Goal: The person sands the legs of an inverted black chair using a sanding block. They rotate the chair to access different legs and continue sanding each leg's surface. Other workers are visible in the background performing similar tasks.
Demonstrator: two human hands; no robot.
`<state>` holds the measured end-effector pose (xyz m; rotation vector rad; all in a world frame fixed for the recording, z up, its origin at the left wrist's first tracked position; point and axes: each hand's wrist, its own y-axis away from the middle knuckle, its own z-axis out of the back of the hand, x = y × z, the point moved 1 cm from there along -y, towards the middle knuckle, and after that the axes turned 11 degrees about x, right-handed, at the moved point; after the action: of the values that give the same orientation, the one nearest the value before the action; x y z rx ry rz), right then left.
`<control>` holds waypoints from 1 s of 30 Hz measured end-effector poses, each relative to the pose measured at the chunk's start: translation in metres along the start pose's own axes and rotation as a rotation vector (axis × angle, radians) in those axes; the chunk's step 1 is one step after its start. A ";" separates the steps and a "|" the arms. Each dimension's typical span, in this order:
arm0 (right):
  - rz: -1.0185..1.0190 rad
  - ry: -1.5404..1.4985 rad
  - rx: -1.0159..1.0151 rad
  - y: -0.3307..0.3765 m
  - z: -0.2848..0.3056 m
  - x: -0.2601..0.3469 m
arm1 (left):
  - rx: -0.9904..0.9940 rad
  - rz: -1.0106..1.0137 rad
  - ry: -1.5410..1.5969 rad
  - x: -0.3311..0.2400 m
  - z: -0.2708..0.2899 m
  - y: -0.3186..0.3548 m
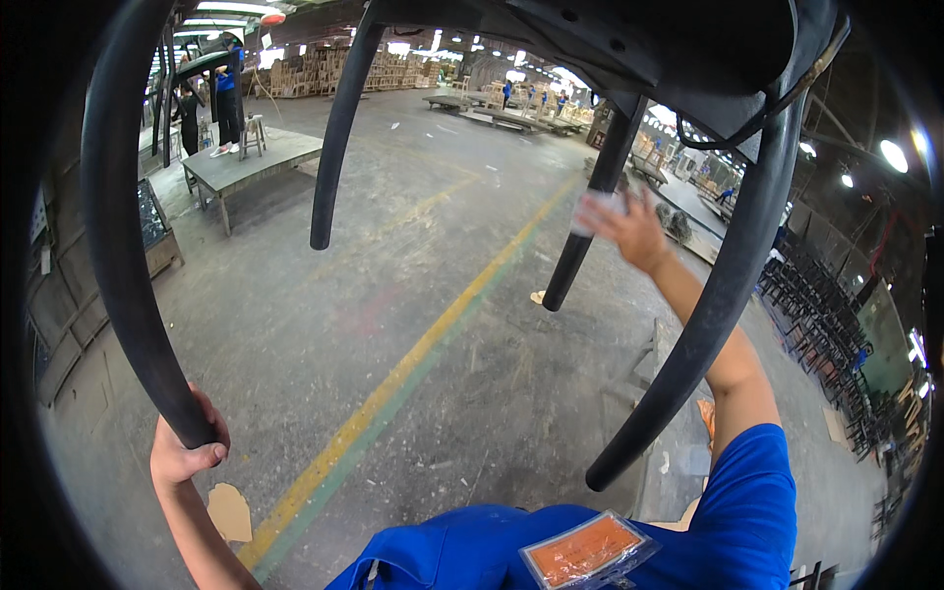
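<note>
A black chair-like frame [678, 59] looms overhead, its dark underside at the top and its legs pointing down. My left hand [187, 442] is wrapped round the lower end of the near left leg [123, 256]. Toward the far right leg [565, 275] reaches my right hand [639, 231], its fingers blurred. Between those fingers and the leg is a whitish pad or folded sheet [596, 211], pressed against the leg's side. The near right leg [708, 334] crosses in front of my right arm. Untouched, the far left leg [341, 138] hangs beyond.
A low grey platform [256, 157] stands at the far left, with a stool [253, 133] and people by it. Yellow and green lines [413, 364] cross the concrete floor. Stacked dark frames [816, 334] line the right side. A cardboard scrap [229, 513] lies below my left hand.
</note>
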<state>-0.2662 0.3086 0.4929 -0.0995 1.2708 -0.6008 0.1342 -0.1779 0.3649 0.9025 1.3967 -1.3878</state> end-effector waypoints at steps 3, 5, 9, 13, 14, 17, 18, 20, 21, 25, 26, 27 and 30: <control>-0.057 0.032 -0.014 -0.002 -0.016 -0.006 | 0.001 0.002 -0.004 0.001 0.001 0.000; 0.071 -0.045 -0.012 -0.003 -0.026 -0.004 | 0.003 0.002 -0.002 0.001 0.001 0.000; 0.251 0.053 -0.242 -0.006 -0.037 -0.008 | -0.008 -0.013 0.001 0.002 0.001 0.001; -0.087 -0.043 -0.086 -0.013 -0.050 -0.008 | -0.008 0.002 -0.034 0.002 0.002 0.002; 0.041 -0.081 -0.128 -0.013 -0.053 -0.001 | -0.004 0.005 -0.028 0.002 0.003 0.002; 0.192 -0.102 -0.160 -0.015 -0.055 0.012 | -0.011 0.002 -0.021 0.003 0.003 0.003; 0.242 -0.055 -0.218 -0.016 -0.054 0.015 | -0.011 -0.001 -0.018 0.004 0.003 0.003; 0.199 0.000 -0.303 -0.027 -0.050 0.000 | -0.021 -0.024 -0.026 0.006 0.002 0.003; 0.109 -0.027 -0.213 -0.036 -0.049 -0.011 | -0.025 -0.045 -0.039 0.006 0.002 0.002; -0.062 -0.117 -0.145 -0.048 -0.045 -0.014 | -0.031 0.006 -0.032 0.007 0.003 0.001; -0.014 -0.162 -0.151 -0.046 -0.046 -0.004 | -0.024 0.005 -0.033 0.006 0.004 0.001; 0.041 -0.206 -0.082 -0.040 -0.048 0.009 | -0.019 0.001 -0.032 0.006 0.004 0.002; 0.200 -0.121 -0.083 -0.037 -0.052 0.019 | -0.016 0.009 -0.028 0.006 0.005 0.004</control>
<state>-0.3243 0.2819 0.4747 -0.0757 1.1721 -0.3647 0.1364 -0.1833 0.3583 0.8747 1.3786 -1.3758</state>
